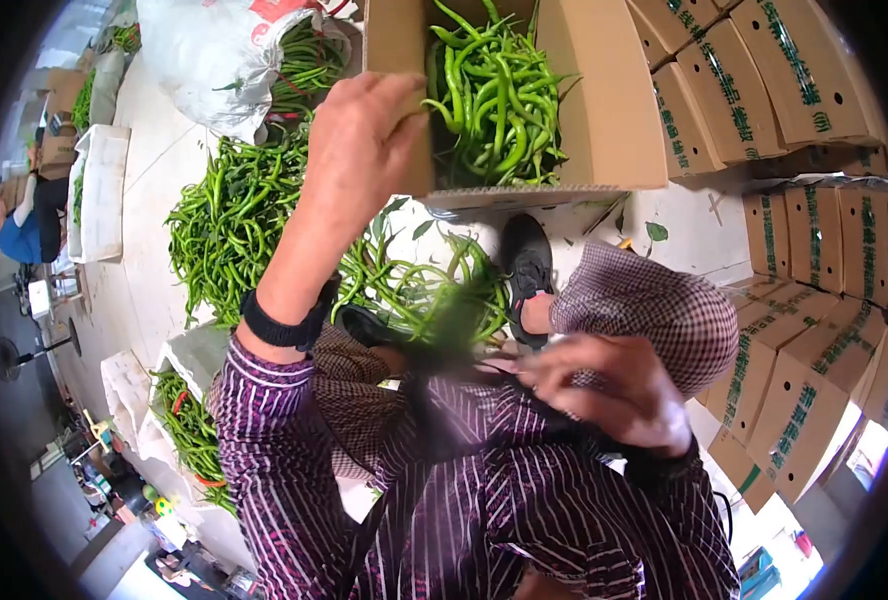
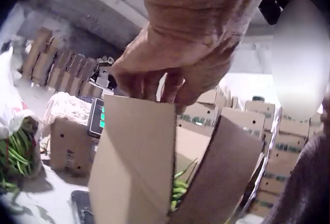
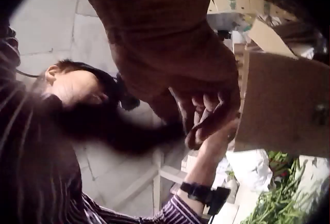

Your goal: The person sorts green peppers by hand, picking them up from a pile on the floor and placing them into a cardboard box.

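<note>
A cardboard carton (image 1: pixel 604 90) full of long green chili peppers (image 1: pixel 504 100) stands in front of me. My left hand (image 1: pixel 359 140) grips the edge of its left side; in the left wrist view the fingers bend over the top of a cardboard flap (image 2: pixel 136 152). My right hand (image 1: pixel 614 390) is up close to my chest, blurred, with curled fingers. A dark, blurred strap-like thing (image 3: pixel 131 136) runs from near the head to the fingertips of the right hand (image 3: pixel 206 105) in the right wrist view, pinched there.
A large heap of green chili peppers (image 1: pixel 234 220) lies on the floor at left, with loose ones by my shoes. Behind it is a white sack (image 1: pixel 204 60) of peppers. Stacked printed cartons (image 1: pixel 804 370) line the right side. A scale display (image 2: pixel 98 115) shows beyond the flap.
</note>
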`<state>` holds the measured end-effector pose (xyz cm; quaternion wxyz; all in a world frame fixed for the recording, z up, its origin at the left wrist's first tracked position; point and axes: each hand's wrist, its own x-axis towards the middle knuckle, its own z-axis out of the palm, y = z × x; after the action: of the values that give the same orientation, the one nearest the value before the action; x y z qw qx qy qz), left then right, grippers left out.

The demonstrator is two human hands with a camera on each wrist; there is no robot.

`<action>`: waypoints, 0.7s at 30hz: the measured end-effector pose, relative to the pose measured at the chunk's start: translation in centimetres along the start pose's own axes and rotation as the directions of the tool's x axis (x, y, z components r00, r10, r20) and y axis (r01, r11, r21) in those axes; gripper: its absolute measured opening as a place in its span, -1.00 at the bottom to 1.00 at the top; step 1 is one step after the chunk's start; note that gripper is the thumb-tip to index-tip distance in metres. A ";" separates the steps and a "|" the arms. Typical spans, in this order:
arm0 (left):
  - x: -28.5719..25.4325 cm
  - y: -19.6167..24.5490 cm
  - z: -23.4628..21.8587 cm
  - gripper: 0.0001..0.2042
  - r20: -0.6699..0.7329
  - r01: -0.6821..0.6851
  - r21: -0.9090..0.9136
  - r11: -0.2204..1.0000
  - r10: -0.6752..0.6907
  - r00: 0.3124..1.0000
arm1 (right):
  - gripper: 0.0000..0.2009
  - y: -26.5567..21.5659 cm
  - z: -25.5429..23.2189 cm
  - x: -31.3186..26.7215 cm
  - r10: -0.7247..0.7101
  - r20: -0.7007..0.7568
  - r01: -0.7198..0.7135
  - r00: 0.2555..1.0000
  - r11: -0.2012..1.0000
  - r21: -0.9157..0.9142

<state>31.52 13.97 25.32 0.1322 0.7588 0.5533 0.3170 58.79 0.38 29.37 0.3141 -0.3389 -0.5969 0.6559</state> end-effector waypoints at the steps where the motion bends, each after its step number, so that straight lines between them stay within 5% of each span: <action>1: 0.4 0.4 -0.1 -0.63 0.090 -0.092 0.227 0.970 0.073 0.993 | -0.75 -1.4 -1.0 0.1 0.048 0.061 -0.049 0.997 0.999 0.022; 2: 0.7 0.7 0.1 -0.54 0.195 -0.196 0.433 0.880 0.121 0.973 | -0.75 -1.8 -1.7 -0.1 0.050 0.063 -0.052 0.997 0.998 0.025; 4: 1.7 0.1 1.9 -0.56 0.261 -0.280 0.514 0.811 0.163 0.951 | -0.71 -2.2 -2.9 -0.7 0.161 -0.058 -0.122 0.985 0.898 0.422; 6: 2.2 -0.7 4.2 -0.59 0.554 -0.419 0.545 0.726 0.064 0.830 | -0.72 -2.3 -4.2 -0.5 0.135 -0.109 -0.079 0.985 0.909 0.410; 8: 2.5 -0.4 5.2 -0.66 0.613 -0.470 0.587 0.659 0.018 0.790 | -0.69 -2.3 -6.1 -0.2 -0.109 -0.145 0.161 0.983 0.890 0.426; 10: 2.7 -0.2 5.5 -0.71 0.819 -0.488 0.458 0.743 -0.138 0.557 | -0.66 -2.6 -8.2 -1.1 -0.063 -0.257 0.147 0.964 0.936 0.321; 11: 2.4 -0.7 6.0 -0.77 0.829 -0.414 0.387 0.824 -0.115 0.547 | -0.63 -2.7 -9.3 -1.5 -0.035 -0.369 0.119 0.929 0.971 0.207; 15: 1.8 -1.2 5.7 -0.81 0.856 -0.279 0.139 0.950 0.026 0.516 | -0.62 -2.8 -15.1 0.9 0.143 -0.383 -0.117 0.913 0.989 0.090; 18: 1.9 -2.6 4.9 -0.88 0.498 -0.348 0.437 0.829 0.099 0.862 | -0.60 -1.6 -17.1 4.2 0.207 -0.516 -0.266 0.831 0.963 -0.042; 20: 1.6 -2.0 4.8 -0.87 0.544 -0.344 0.430 0.834 0.065 0.837 | -0.59 -0.5 -19.1 5.3 0.266 -0.446 -0.299 0.855 0.954 -0.005; 21: 1.5 -1.3 4.9 -0.83 0.731 -0.277 0.265 0.924 -0.005 0.682 | -0.59 -0.2 -19.3 6.2 0.273 -0.442 -0.307 0.854 0.952 -0.006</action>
<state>33.88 16.55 21.34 0.1749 0.8720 0.4457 -0.1017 71.05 16.41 28.05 0.3239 -0.5750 -0.4779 0.5797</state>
